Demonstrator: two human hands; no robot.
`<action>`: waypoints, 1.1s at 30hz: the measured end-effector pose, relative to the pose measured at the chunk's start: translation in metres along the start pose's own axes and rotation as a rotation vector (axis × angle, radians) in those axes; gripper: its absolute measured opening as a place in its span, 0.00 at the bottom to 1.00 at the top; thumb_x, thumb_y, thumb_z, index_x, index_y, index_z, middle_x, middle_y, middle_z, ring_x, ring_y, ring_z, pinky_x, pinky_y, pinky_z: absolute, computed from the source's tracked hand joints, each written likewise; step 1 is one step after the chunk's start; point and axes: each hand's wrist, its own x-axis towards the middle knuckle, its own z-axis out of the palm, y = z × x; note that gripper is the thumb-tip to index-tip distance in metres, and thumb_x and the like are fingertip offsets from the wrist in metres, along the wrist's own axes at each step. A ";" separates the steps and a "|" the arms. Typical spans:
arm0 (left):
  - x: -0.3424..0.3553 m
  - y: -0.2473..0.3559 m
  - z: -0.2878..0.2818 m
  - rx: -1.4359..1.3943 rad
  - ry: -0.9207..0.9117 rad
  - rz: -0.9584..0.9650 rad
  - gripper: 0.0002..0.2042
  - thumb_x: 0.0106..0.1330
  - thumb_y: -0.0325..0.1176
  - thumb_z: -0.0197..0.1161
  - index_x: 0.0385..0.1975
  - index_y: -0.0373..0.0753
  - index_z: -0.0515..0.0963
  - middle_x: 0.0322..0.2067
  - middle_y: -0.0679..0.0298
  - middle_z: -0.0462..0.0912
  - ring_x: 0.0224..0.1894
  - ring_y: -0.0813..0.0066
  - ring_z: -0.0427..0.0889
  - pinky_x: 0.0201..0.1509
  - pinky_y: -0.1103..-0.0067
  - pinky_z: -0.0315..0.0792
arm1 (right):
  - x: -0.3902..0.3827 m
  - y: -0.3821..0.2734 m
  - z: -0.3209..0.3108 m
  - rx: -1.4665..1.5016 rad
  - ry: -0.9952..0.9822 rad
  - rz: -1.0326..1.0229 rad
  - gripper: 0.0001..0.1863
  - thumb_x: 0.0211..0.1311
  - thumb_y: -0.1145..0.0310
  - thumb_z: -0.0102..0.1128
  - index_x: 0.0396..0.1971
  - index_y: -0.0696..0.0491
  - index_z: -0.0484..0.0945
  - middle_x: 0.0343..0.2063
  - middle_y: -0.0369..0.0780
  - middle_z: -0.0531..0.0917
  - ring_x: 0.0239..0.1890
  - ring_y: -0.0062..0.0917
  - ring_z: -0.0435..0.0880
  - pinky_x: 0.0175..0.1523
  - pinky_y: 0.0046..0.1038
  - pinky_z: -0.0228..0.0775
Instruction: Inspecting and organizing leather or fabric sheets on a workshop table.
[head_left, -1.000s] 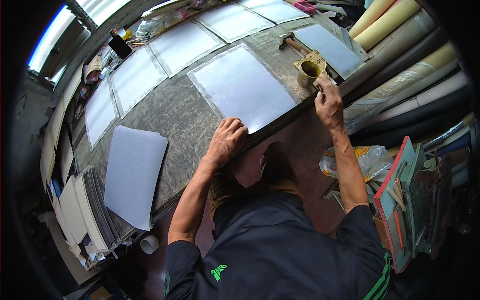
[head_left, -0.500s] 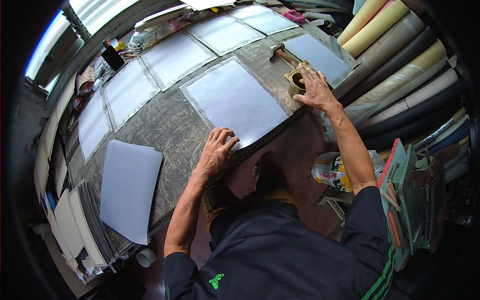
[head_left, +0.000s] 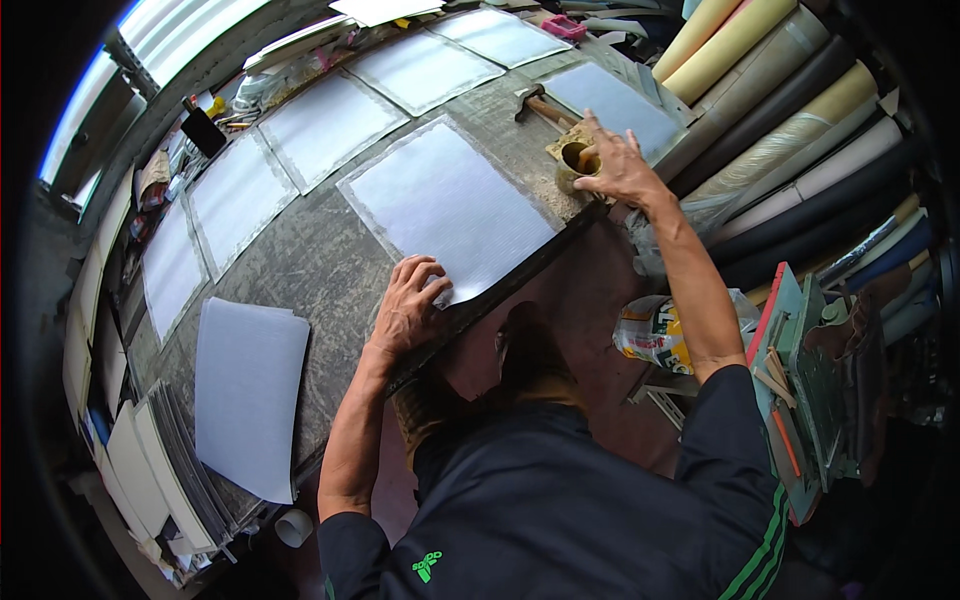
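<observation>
A pale bluish-white sheet [head_left: 455, 200] with a greyish smeared border lies on the worn table in front of me. My left hand [head_left: 408, 300] is at its near left corner, fingers curled and closed on the sheet's edge. At the sheet's right, my right hand [head_left: 625, 172] has its fingers spread beside and over a small round pot [head_left: 567, 178], its thumb close to the rim. Inside the pot something orange-brown shows; whether it is a fingertip I cannot tell. The pot is crusted and stands on a stained patch. A hammer [head_left: 540, 105] lies just beyond it.
More bordered sheets [head_left: 330, 130] line the table's far side, and another sheet [head_left: 620, 110] lies at the right. A stack of plain sheets [head_left: 250, 400] rests at the left. Rolls of material [head_left: 780, 150] crowd the right. A printed bag [head_left: 655, 335] stands below the table edge.
My right hand has opened out and shifted slightly off the pot, uncovering more of its mouth. My left hand stays at the sheet's corner. The whole view has shifted a little.
</observation>
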 end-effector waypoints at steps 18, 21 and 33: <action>0.003 0.003 0.002 0.019 -0.004 0.047 0.10 0.54 0.26 0.65 0.37 0.39 0.76 0.44 0.60 0.76 0.58 0.56 0.70 0.65 0.62 0.63 | -0.112 -0.071 0.013 1.243 -0.122 0.098 0.23 0.63 0.74 0.59 0.58 0.57 0.67 0.48 0.42 0.79 0.46 0.25 0.81 0.48 0.24 0.74; 0.006 0.005 0.003 0.013 0.000 0.085 0.11 0.54 0.26 0.65 0.38 0.39 0.76 0.44 0.60 0.76 0.58 0.56 0.70 0.64 0.62 0.63 | -0.115 -0.064 0.075 1.398 0.107 0.307 0.17 0.65 0.76 0.57 0.52 0.56 0.68 0.48 0.40 0.79 0.44 0.20 0.81 0.42 0.19 0.74; 0.002 0.007 0.000 0.021 0.008 0.042 0.11 0.51 0.25 0.65 0.36 0.39 0.77 0.45 0.60 0.76 0.59 0.57 0.70 0.65 0.62 0.63 | -0.109 -0.096 0.139 1.190 0.349 0.405 0.19 0.60 0.79 0.54 0.52 0.60 0.67 0.55 0.48 0.76 0.54 0.27 0.77 0.53 0.26 0.69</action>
